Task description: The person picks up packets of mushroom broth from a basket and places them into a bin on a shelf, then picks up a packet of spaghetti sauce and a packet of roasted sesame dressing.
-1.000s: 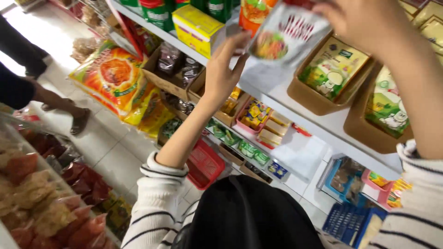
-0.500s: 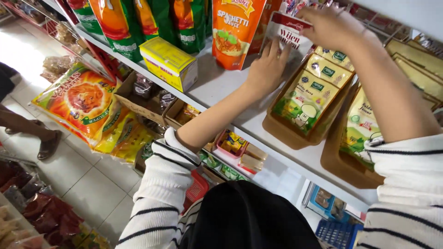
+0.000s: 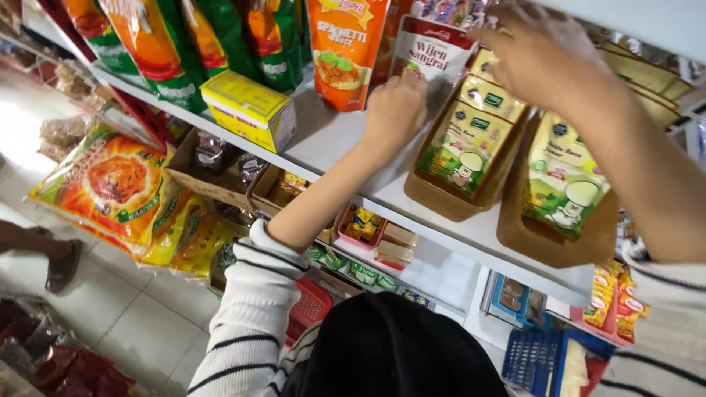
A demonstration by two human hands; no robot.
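White shelf board [image 3: 346, 140] carries the goods at which both hands work. The left hand [image 3: 393, 110] is closed at the lower edge of a white and red pouch [image 3: 430, 51], which stands upright at the back of the shelf, just beside an orange pouch [image 3: 346, 51] on its left. The fingers of this hand are curled, and they touch the bottom of the pouch; I cannot tell if they really pinch it or only press on it. The right hand [image 3: 544, 59] is over the top of the same pouch, with fingers spread wide, and it looks blurred, so a firm hold is not clear there also.

Below the right hand stands a brown tray [image 3: 448, 202] with yellow-green sachets [image 3: 471, 140] in a row, and next to it a second brown tray [image 3: 551, 239] with bigger green sachets [image 3: 566, 176]. A yellow box [image 3: 250, 110] lies further left on the shelf, in front of green and orange bags [image 3: 169, 44]. Both sleeves are white with dark stripes. On the tiled floor [image 3: 140, 316], at the left, a foot of another person [image 3: 62, 261] is visible.
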